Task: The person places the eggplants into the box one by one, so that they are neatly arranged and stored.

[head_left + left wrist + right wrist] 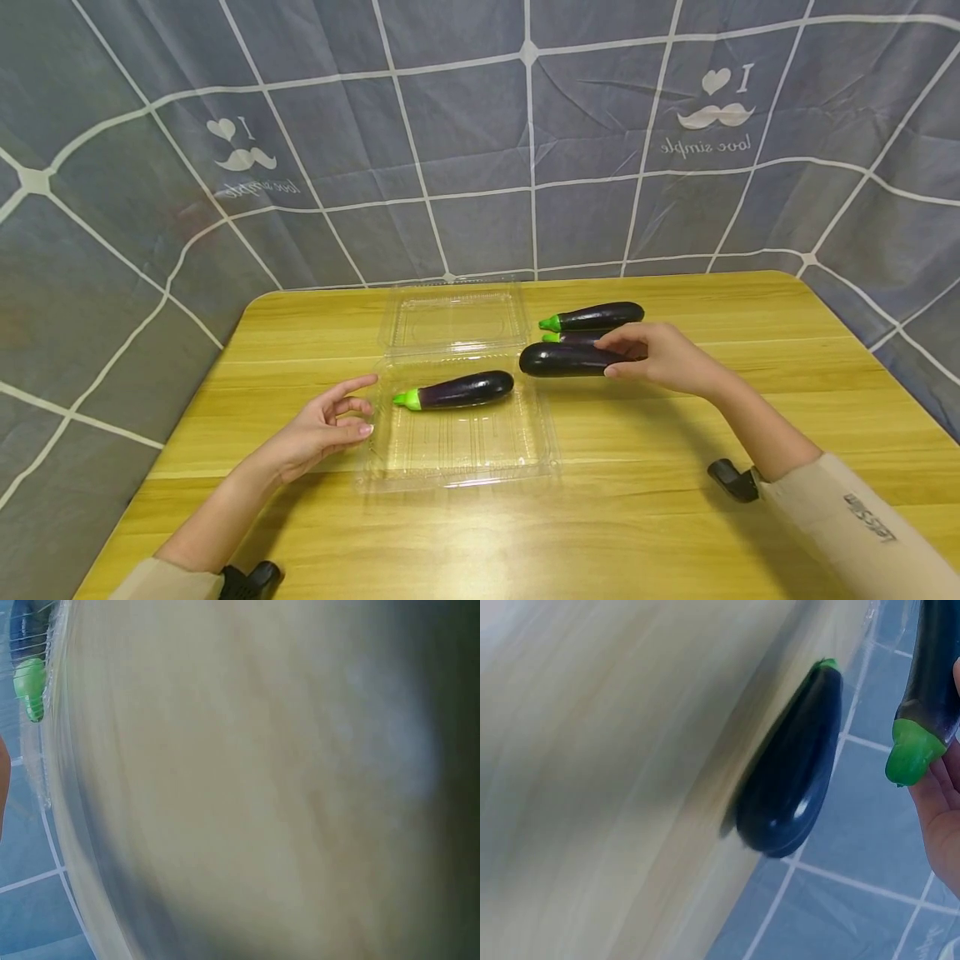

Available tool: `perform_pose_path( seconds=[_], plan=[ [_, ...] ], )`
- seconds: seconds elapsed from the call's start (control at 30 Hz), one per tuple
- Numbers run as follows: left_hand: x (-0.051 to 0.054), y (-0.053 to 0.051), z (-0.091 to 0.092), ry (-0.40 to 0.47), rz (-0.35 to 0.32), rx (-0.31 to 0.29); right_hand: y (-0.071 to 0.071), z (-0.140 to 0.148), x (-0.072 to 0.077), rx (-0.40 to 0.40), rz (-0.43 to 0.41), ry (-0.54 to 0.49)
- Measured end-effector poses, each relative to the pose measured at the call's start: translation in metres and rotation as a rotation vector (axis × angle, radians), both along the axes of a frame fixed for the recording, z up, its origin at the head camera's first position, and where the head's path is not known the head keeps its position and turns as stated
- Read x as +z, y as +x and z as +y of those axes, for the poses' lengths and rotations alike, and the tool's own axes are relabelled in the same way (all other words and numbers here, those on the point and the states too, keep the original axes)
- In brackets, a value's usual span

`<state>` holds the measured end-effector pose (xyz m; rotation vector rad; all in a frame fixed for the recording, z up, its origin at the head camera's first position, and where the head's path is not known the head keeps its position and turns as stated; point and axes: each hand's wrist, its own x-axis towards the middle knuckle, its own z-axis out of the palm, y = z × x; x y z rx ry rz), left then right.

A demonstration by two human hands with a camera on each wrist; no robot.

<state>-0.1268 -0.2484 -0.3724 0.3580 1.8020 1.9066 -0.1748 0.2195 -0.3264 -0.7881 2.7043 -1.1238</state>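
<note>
My right hand (667, 362) grips an eggplant (562, 360) near its stem end, its round end pointing left over the right edge of a clear plastic clamshell box (457, 450). In the right wrist view the held eggplant's green cap (915, 750) shows beside the palm. Another eggplant (468, 390) lies inside the box's base, stem to the left. My left hand (322, 429) is at the box's left edge, fingers loosely bent and holding nothing; whether it touches the rim I cannot tell.
Beyond the right hand two more eggplants (603, 316) lie on the wooden table (637, 517), one partly hidden behind the hand and the held eggplant. The box's lid (457, 317) lies folded back toward the grey checked curtain (480, 150).
</note>
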Motion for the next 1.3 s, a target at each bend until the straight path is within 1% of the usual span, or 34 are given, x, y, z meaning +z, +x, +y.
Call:
perform_pose_path(
  seconds=[0.13, 0.43, 0.83, 1.13, 1.3],
  plan=[
    [0.0, -0.001, 0.0, 0.011, -0.002, -0.004, -0.004, -0.008, 0.001, 0.019, 0.012, 0.004],
    [0.0, -0.002, 0.0, 0.009, -0.002, -0.003, -0.01, -0.032, 0.003, 0.083, 0.047, -0.023],
    [-0.002, -0.001, -0.002, -0.008, -0.007, -0.002, -0.011, -0.068, 0.009, 0.175, -0.004, -0.064],
    [-0.002, -0.001, -0.002, -0.005, -0.002, -0.007, -0.013, -0.092, 0.005, 0.218, 0.026, -0.047],
    [-0.001, -0.001, -0.001, 0.002, -0.006, -0.007, -0.012, -0.108, 0.003, 0.243, 0.014, -0.032]
  ],
)
